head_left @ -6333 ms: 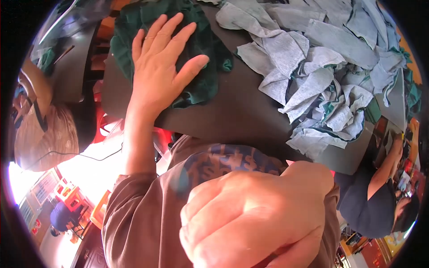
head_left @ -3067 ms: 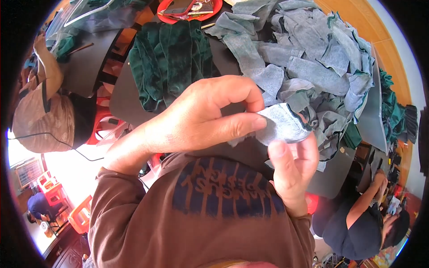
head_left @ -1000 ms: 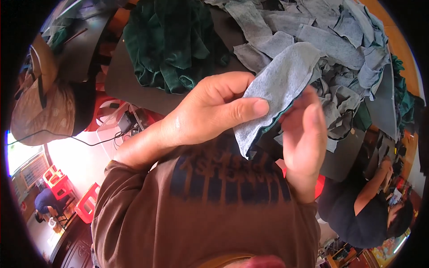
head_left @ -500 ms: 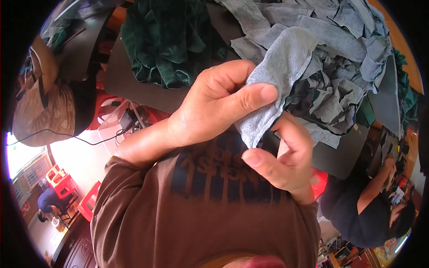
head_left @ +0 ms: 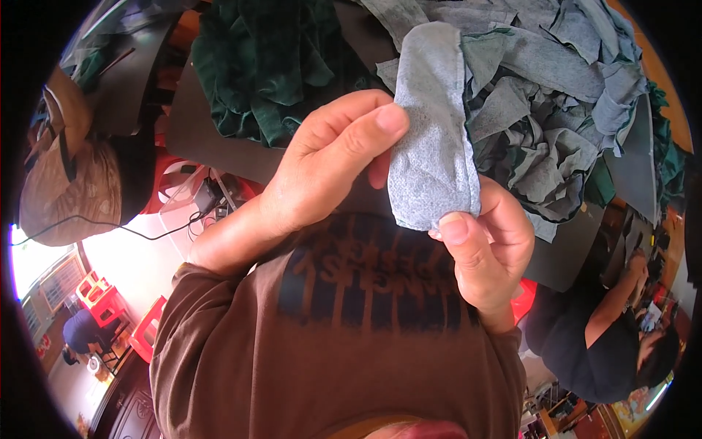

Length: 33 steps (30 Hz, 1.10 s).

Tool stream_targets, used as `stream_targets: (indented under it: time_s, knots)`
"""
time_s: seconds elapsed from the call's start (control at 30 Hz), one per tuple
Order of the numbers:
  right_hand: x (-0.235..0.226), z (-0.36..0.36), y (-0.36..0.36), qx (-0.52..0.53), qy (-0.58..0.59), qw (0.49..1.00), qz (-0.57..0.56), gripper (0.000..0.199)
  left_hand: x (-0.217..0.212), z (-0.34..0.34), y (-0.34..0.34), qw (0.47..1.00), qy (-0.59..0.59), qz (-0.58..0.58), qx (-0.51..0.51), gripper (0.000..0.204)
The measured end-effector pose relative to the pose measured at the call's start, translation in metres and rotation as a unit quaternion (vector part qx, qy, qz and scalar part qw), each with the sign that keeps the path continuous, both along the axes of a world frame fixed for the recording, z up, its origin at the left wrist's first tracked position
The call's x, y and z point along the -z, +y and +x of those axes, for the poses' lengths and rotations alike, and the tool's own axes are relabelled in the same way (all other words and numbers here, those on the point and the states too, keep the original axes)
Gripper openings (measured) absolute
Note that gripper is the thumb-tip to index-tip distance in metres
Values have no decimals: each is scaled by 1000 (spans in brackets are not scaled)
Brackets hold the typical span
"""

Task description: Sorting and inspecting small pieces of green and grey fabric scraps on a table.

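A folded grey cloth hangs upright in front of my chest. My left hand pinches its left edge between thumb and fingers. My right hand grips its lower end, thumb on the front. Behind it, a dark table carries a heap of grey cloths on the right and a pile of dark green cloths on the left.
A person in a tan top sits at the left. Another person in dark clothes is at the lower right. Red stools stand on the floor at lower left, and cables lie under the table edge.
Earlier my left hand lay flat on the green pile. Both hands then took a grey cloth from the heap; over the last second they have folded it narrower and turned it upright.
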State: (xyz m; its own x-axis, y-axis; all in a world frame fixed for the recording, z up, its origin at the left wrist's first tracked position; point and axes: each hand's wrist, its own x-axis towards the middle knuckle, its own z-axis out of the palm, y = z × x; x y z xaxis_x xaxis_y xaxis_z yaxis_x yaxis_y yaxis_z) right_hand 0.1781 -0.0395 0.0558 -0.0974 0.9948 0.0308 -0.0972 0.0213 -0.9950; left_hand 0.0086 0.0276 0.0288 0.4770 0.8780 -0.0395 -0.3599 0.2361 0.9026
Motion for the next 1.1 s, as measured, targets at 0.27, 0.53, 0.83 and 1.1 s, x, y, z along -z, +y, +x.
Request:
stream_targets:
  time_s: [0.27,0.53,0.83,1.1]
  knots:
    - [-9,-8,4,31,103,993,-40,24,2,-17,-15,981,59,150,-108,10]
    - [1,-7,3,18,122,992,-4,25,4,-10,-7,896,134,406,-123,13]
    - [6,0,18,-158,-131,941,271,23,13,9,-13,966,-53,-233,103,34]
    - [10,20,13,-87,-49,983,156,21,12,8,-14,994,-33,-88,60,23]
